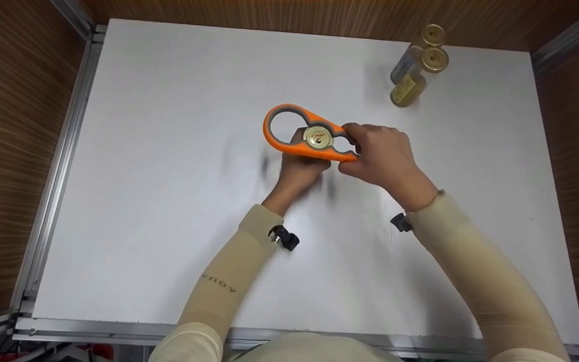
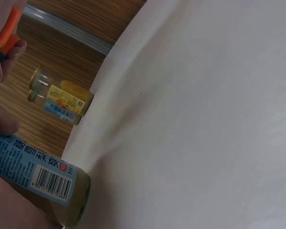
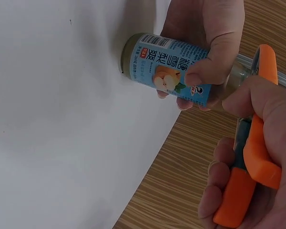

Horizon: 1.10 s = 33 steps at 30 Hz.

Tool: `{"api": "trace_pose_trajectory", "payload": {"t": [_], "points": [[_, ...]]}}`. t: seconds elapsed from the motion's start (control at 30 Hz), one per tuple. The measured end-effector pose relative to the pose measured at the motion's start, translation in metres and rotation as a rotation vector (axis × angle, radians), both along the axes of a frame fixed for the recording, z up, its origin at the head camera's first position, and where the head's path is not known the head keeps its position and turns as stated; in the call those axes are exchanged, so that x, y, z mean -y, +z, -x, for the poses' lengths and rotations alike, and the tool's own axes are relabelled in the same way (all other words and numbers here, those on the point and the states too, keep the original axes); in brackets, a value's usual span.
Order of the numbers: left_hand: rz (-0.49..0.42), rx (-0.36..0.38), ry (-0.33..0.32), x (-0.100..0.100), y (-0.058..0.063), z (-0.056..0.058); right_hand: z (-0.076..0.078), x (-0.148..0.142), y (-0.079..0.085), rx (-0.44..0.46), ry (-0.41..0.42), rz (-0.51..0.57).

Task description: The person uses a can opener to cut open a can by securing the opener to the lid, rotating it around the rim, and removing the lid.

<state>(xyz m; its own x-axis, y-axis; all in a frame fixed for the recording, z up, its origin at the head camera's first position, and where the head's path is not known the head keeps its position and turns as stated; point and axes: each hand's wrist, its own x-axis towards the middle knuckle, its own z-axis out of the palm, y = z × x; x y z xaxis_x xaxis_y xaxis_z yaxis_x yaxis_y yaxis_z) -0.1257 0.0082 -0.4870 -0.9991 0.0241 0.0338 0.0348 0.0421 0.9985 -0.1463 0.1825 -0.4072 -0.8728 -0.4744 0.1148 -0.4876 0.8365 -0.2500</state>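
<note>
My left hand (image 1: 299, 168) grips a glass jar (image 3: 169, 71) with a blue pear-picture label, its fingers wrapped round the body. In the left wrist view the same jar's barcode side faces the camera. An orange and grey jar opener (image 1: 289, 146) lies around the jar's gold lid (image 1: 318, 137), which sits in its middle opening. My right hand (image 1: 382, 153) holds the opener by its two handle ends, thumb on one and fingers round the other. In the right wrist view the orange handles (image 3: 236, 198) show in the right palm.
Two more gold-lidded jars stand at the back right of the white table (image 1: 143, 151): one with a yellow label (image 1: 407, 90), one with a blue label (image 1: 404, 65) behind it. Wood-grain panels (image 1: 249, 17) with metal rails border the table.
</note>
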Motion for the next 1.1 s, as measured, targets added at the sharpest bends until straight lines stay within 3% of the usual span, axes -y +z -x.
{"api": "trace_pose_trajectory", "payload": {"t": [0.23,0.6,0.77,0.93,1.1], "points": [[-0.054,-0.001,-0.116,0.009,0.010,-0.003,-0.001,-0.002,0.000,0.000,0.000,0.001],[-0.011,0.072,-0.234,0.019,0.012,0.004,-0.001,-0.002,-0.001,0.004,0.019,0.000],[-0.031,0.028,-0.181,0.017,0.010,0.000,0.000,-0.001,-0.002,0.000,0.023,-0.001],[-0.023,-0.069,-0.037,0.011,0.012,-0.009,0.001,-0.001,-0.002,-0.004,0.025,0.013],[0.006,-0.063,0.058,0.004,0.019,-0.016,0.002,0.000,-0.002,-0.006,0.022,0.014]]}}
